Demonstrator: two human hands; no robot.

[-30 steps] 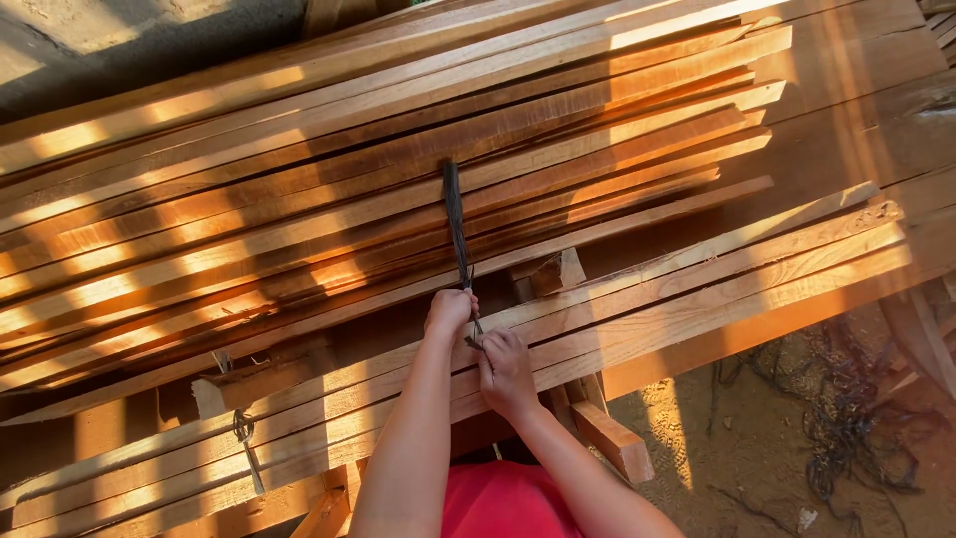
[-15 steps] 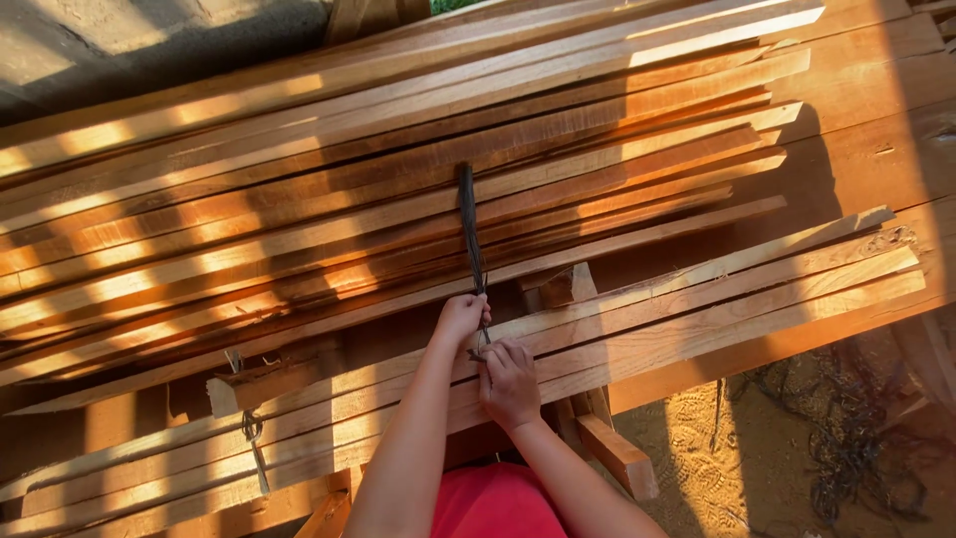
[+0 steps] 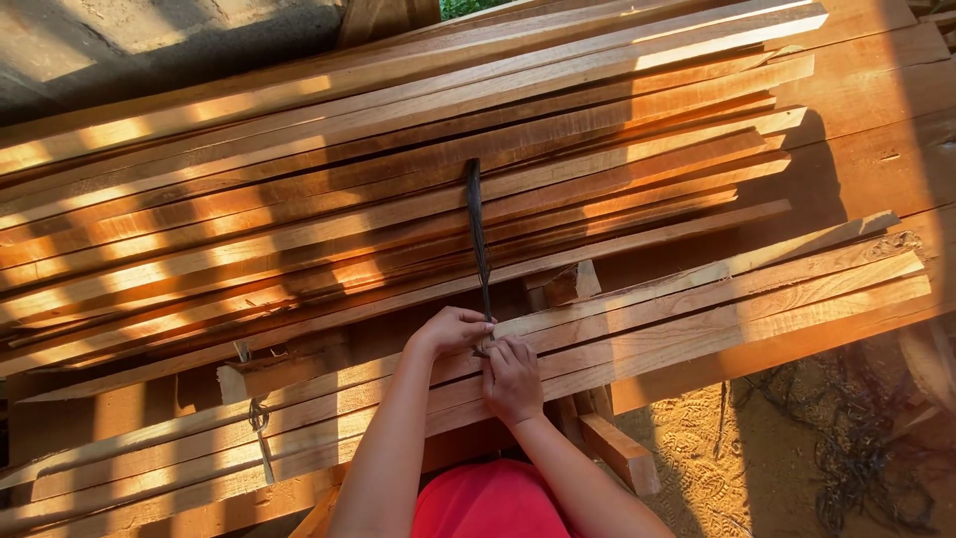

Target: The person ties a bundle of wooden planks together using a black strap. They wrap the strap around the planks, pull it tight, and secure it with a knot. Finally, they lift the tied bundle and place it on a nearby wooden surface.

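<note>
While the dark strap (image 3: pixel 478 234) is running taut over the upper bundle of slats (image 3: pixel 398 189), both hands are meeting at its lower end: left hand (image 3: pixel 453 330) fingers closing on it, right hand (image 3: pixel 512 377) fingers pinching the end below. Keeping tension steady and cinching tight against the lower slats (image 3: pixel 697 319) looks wise. Loose cords (image 3: pixel 856 438) are lying on the ground.

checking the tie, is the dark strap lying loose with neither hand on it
No: both the left hand and right hand grip the dark strap at its near end.
</note>
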